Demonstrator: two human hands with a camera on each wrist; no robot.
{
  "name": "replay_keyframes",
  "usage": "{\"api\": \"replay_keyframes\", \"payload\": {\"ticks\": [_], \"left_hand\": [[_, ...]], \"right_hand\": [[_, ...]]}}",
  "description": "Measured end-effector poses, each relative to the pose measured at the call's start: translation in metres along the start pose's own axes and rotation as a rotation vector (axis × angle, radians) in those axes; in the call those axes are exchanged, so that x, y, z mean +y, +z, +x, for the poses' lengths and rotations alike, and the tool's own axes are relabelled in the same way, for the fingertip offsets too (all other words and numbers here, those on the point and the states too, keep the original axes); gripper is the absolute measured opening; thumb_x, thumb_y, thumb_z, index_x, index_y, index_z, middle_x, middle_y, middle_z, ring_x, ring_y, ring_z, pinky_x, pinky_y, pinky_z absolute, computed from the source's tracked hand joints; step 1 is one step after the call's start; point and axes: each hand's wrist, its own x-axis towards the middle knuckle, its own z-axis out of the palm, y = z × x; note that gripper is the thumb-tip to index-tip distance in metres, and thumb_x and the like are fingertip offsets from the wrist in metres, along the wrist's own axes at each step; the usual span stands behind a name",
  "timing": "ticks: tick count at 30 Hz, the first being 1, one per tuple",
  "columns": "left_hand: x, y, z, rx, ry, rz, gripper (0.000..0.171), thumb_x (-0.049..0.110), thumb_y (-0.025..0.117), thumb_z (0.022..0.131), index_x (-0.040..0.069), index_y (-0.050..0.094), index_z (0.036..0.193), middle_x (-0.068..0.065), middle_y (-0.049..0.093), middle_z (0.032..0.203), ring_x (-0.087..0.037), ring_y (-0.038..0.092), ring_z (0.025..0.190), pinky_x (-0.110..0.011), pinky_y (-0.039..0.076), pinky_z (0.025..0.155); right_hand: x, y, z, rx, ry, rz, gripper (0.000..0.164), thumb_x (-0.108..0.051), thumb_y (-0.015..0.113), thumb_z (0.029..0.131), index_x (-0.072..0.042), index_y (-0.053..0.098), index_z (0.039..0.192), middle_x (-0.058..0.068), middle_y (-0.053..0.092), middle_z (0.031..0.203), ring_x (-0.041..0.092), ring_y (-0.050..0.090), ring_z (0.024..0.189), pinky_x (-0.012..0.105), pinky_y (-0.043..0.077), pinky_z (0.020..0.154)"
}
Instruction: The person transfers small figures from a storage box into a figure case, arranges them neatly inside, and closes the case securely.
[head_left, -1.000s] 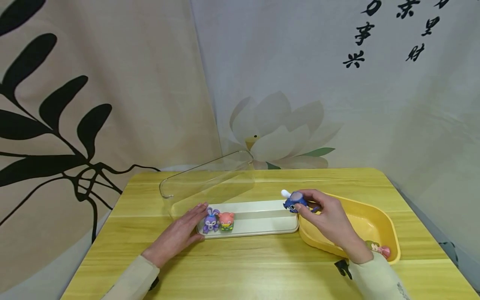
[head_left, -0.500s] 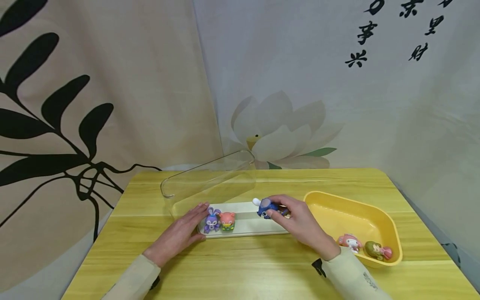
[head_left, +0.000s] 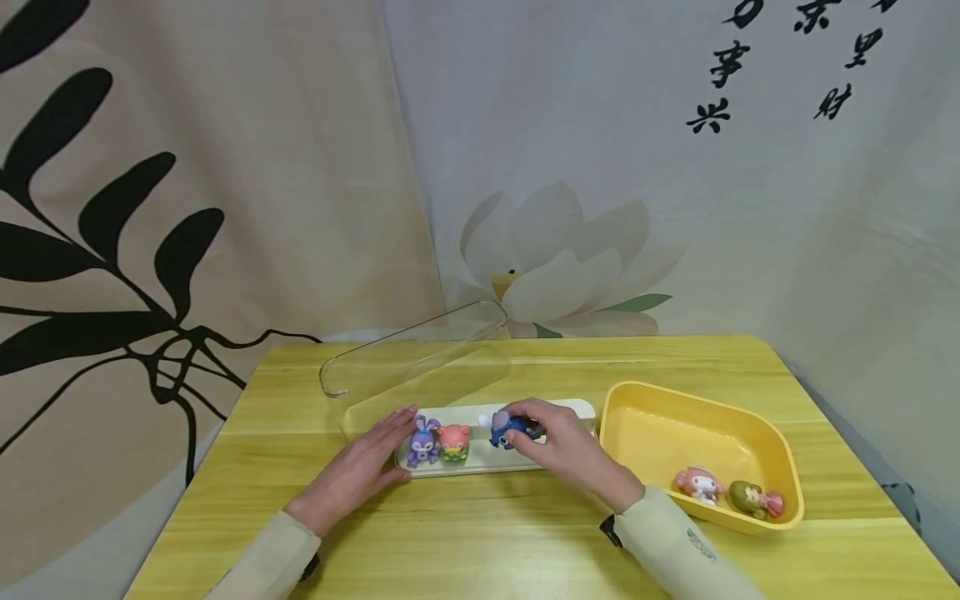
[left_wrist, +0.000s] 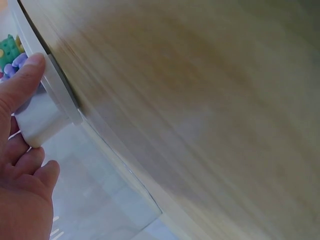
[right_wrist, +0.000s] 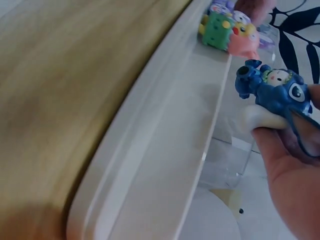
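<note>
In the head view, my left hand (head_left: 356, 479) grips the left end of a long white tray (head_left: 491, 458). The left wrist view shows its thumb (left_wrist: 27, 75) on the tray's edge, with the other fingers round the end. A purple rabbit figurine (head_left: 423, 442) and a pink-headed figurine (head_left: 453, 442) stand side by side on the tray, close to that hand. Above the tray's middle, my right hand (head_left: 570, 450) pinches a dark blue figurine (right_wrist: 287, 95) with a white part sticking out. It is tilted on its side, a gap right of the pink-headed one.
To the right lies a yellow basin (head_left: 622, 442) with a pink-hooded figurine (head_left: 700, 483) and a green-and-pink figurine (head_left: 753, 500) in it. Behind the tray a clear plastic cover (head_left: 412, 358) rests on the wooden table (head_left: 450, 533). A printed curtain (head_left: 300, 167) hangs beyond the table.
My right hand has carried the blue figurine leftward from beside the yellow basin to over the tray's middle, nearer the two standing figurines. The left hand stays on the tray's end.
</note>
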Motion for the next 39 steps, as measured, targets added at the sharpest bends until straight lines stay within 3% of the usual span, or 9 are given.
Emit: {"api": "replay_keyframes", "payload": {"ticks": [4,9,23,34,39], "left_hand": [[0.000,0.000,-0.001,0.004,0.004,-0.009,0.074,0.022,0.086,0.085,0.001,0.053,0.149,-0.014,0.039,0.163,-0.034,0.040,0.148,-0.046,0.045,0.114],[0.000,0.000,-0.001,0.003,0.005,-0.007,0.074,0.022,0.086,0.086,0.001,0.053,0.149,-0.015,0.039,0.163,-0.034,0.040,0.148,-0.046,0.044,0.114],[-0.001,0.001,0.000,0.011,0.009,0.014,0.074,0.023,0.086,0.085,0.001,0.054,0.148,-0.014,0.040,0.163,-0.034,0.041,0.147,-0.046,0.045,0.114],[-0.001,0.003,0.000,0.060,0.041,0.028,0.074,0.022,0.088,0.082,0.000,0.056,0.145,-0.015,0.044,0.160,-0.035,0.045,0.144,-0.047,0.048,0.111],[-0.002,0.005,0.000,0.100,0.071,0.044,0.075,0.021,0.090,0.079,-0.001,0.058,0.143,-0.017,0.046,0.158,-0.036,0.048,0.142,-0.047,0.050,0.109]], "right_hand": [[0.003,0.009,0.003,-0.022,-0.020,-0.023,0.022,-0.019,0.069,0.100,-0.007,0.071,0.119,0.004,0.073,0.116,0.014,0.067,0.098,0.032,0.063,0.086],[0.006,0.017,0.006,-0.051,0.015,-0.046,0.021,-0.018,0.069,0.099,-0.009,0.072,0.118,0.004,0.073,0.119,0.016,0.067,0.106,0.038,0.061,0.095],[0.009,0.026,0.004,-0.068,0.082,-0.060,0.023,-0.017,0.070,0.098,-0.008,0.073,0.120,0.006,0.072,0.123,0.018,0.067,0.112,0.040,0.059,0.099],[0.009,0.029,0.005,-0.072,0.060,-0.123,0.022,-0.018,0.071,0.098,-0.010,0.073,0.118,0.005,0.072,0.122,0.017,0.067,0.112,0.039,0.060,0.097],[0.007,0.030,0.004,-0.051,0.004,-0.199,0.018,-0.019,0.072,0.099,-0.012,0.074,0.115,0.001,0.068,0.122,0.015,0.066,0.110,0.038,0.060,0.096]]}}
